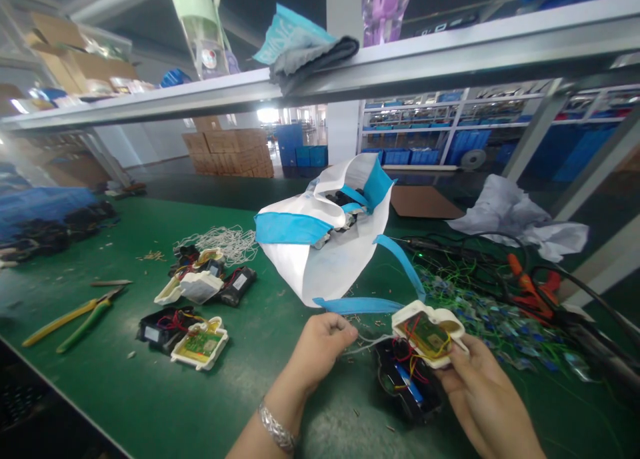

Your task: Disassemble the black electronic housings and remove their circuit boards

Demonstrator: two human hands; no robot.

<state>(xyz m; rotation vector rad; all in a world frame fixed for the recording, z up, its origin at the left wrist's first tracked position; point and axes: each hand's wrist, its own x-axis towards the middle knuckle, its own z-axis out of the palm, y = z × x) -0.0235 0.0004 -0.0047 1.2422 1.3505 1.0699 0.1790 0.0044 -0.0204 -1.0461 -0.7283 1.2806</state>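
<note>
My right hand point(475, 379) grips a white plastic casing with a green circuit board point(427, 332) inside; red and yellow wires run from it down to a black battery pack point(407, 382) lying on the green table. My left hand point(325, 345) is closed in a pinch on a thin white wire point(363, 342) that leads toward the casing. A silver bracelet sits on my left wrist. Just beyond both hands stands a white and blue bag point(325, 245), open, with more devices inside.
More opened casings with boards and black packs point(200, 339) lie to the left, near yellow-green pliers point(70, 315). Green wires and small blue parts point(475, 299), orange-handled cutters point(530, 285) and crumpled white wrapping point(520, 215) fill the right. A metal shelf point(320, 79) runs overhead.
</note>
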